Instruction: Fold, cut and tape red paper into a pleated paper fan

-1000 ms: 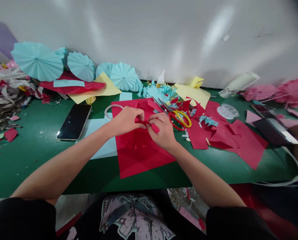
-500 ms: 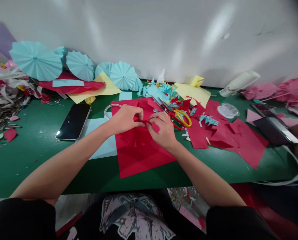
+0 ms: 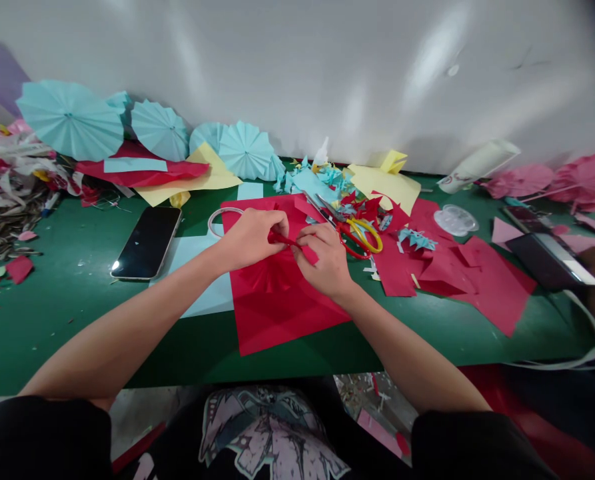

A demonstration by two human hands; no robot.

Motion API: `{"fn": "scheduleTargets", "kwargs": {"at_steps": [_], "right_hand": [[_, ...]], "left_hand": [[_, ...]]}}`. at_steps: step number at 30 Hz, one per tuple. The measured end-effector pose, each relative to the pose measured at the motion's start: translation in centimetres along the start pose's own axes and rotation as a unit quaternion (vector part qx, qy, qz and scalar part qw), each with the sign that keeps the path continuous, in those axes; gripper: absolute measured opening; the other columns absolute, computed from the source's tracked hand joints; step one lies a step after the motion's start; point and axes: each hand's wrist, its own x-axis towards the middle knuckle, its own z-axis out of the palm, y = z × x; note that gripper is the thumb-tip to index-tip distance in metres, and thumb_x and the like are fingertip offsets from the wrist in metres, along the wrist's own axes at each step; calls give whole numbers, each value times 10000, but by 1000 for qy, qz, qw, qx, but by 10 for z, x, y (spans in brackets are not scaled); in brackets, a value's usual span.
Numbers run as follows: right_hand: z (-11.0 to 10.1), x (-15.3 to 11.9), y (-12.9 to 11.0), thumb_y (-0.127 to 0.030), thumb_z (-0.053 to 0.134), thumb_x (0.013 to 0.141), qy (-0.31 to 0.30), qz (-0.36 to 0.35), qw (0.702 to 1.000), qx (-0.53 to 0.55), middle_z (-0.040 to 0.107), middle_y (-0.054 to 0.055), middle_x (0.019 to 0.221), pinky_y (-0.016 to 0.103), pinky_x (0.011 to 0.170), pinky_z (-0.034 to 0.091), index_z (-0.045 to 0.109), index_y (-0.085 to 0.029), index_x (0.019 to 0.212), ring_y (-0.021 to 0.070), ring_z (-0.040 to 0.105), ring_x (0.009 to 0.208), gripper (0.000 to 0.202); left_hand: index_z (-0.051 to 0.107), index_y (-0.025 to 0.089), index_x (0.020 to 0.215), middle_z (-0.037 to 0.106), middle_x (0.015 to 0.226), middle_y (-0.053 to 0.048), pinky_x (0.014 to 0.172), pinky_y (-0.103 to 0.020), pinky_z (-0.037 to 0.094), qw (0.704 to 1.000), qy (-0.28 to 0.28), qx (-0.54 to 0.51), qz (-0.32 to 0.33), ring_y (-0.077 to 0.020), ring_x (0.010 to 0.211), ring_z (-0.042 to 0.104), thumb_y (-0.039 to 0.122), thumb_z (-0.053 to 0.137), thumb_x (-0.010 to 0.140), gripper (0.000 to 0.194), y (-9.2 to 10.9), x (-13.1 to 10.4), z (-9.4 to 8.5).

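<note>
Both hands meet above a red paper sheet (image 3: 287, 320) on the green table. My left hand (image 3: 254, 237) pinches one end of a narrow folded red paper piece (image 3: 288, 241). Its other end is between the closed fingers of my right hand (image 3: 324, 260), where a red flap (image 3: 309, 254) sticks out. Below my fingers, a pleated red fan shape (image 3: 268, 277) lies over the sheet; whether it joins the held piece is hard to tell. Scissors with red and yellow handles (image 3: 366, 235) rest just right of my right hand. A white ring (image 3: 216, 215) lies behind my left wrist.
A phone (image 3: 147, 243) and light blue paper (image 3: 204, 293) lie left of the red sheet. Blue pleated rosettes (image 3: 72, 120) stand along the wall. Red scraps (image 3: 452, 273), a clear lid (image 3: 456, 221) and a dark device (image 3: 547, 261) are on the right.
The red piece between my hands has shifted slightly, and the pleated part beneath shows its folds differently. Both hands have hardly moved.
</note>
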Motion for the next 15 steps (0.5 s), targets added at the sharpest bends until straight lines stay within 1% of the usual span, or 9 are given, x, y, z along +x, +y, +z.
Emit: {"fn": "scheduleTargets", "kwargs": {"at_steps": [4, 10, 15], "right_hand": [[0, 0, 1, -186, 520, 793, 8, -12, 1000, -8, 612, 64, 844, 387, 713, 418, 548, -208, 715, 214, 548, 843, 85], [0, 0, 0, -203, 528, 784, 2, 2, 1000, 4, 609, 70, 852, 399, 724, 414, 556, -206, 720, 225, 535, 851, 70], [2, -1, 1, -223, 555, 778, -7, 5, 1000, -19, 614, 63, 879, 399, 731, 419, 571, -212, 743, 227, 535, 869, 40]], "left_hand": [[551, 170, 742, 651, 761, 13, 649, -220, 424, 1000, -5, 2, 15, -132, 737, 611, 98, 579, 668, 107, 0, 0, 0], [561, 180, 778, 656, 789, 1, 734, -279, 431, 1000, -9, 24, 11, -152, 749, 605, 102, 543, 670, 134, 4, -1, 0], [564, 182, 804, 658, 810, -2, 778, -302, 419, 999, -4, 30, 14, -160, 776, 600, 85, 510, 668, 175, 8, -2, 4]]}}
